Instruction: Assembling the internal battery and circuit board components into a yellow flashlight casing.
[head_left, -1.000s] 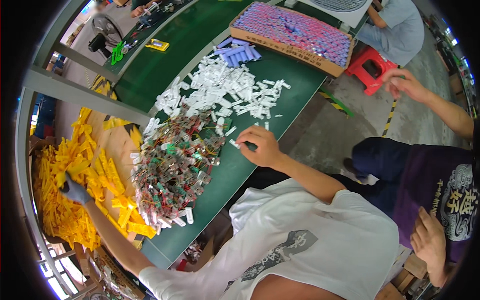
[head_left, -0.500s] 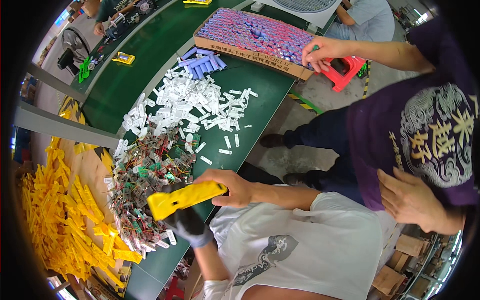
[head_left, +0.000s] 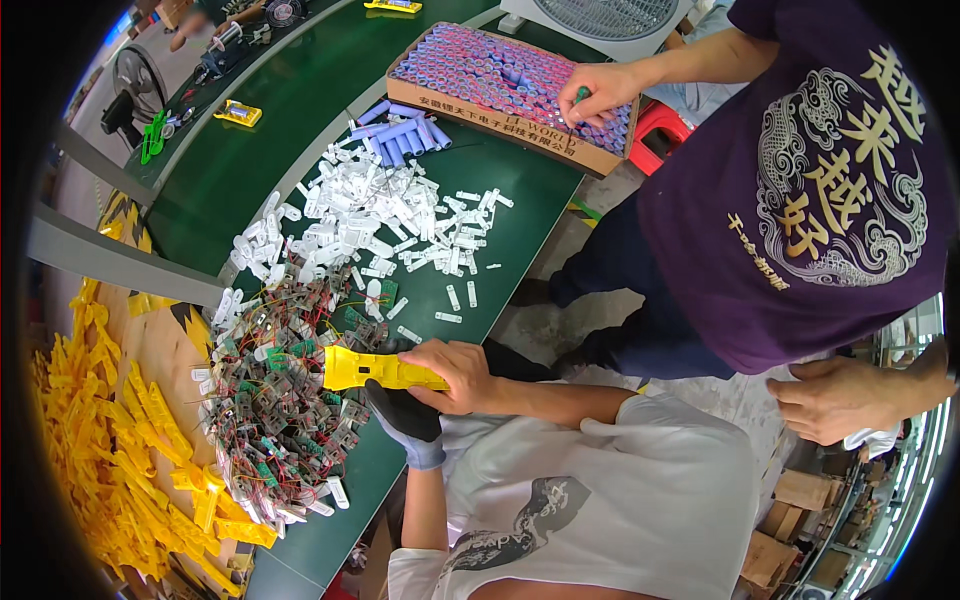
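Head view: green table [head_left: 510, 235], grey floor [head_left: 535, 325]; right hand [head_left: 455, 375] and, seemingly, left hand [head_left: 408, 412] close around a yellow casing [head_left: 385, 372].

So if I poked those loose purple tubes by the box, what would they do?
The loose purple tubes would probably roll, because they look round and lie on their sides. Poking one might nudge others, since they're bunched together. They're likely stiff too: they look straight, without sagging.
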